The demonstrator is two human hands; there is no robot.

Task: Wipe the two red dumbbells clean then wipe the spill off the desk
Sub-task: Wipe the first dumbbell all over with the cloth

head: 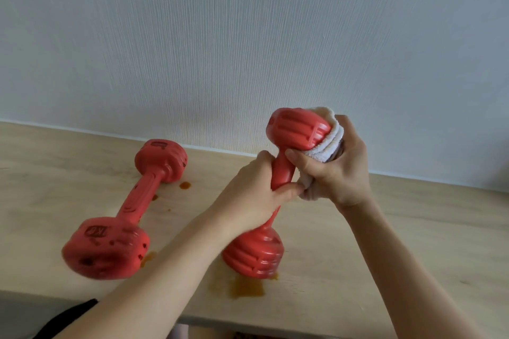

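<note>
**Wiping one dumbbell over a stained desk**

Pale wooden desk (413,242) against a white wall. Your left hand (256,195) grips the upright dumbbell (278,173) by its handle — your right hand (338,170) presses a white cloth (332,137) on its top head. Left of it lies the second dumbbell (129,209); brown spill (245,287) sits beneath it.

Likely a room in a home. Pale wood-grain surface (413,242) butts against a wall (248,36) papered in light, finely ribbed texture, white trim along the joint. Red dumbbells (124,217) and brown spill spots (248,287) on the surface suit domestic use.
</note>
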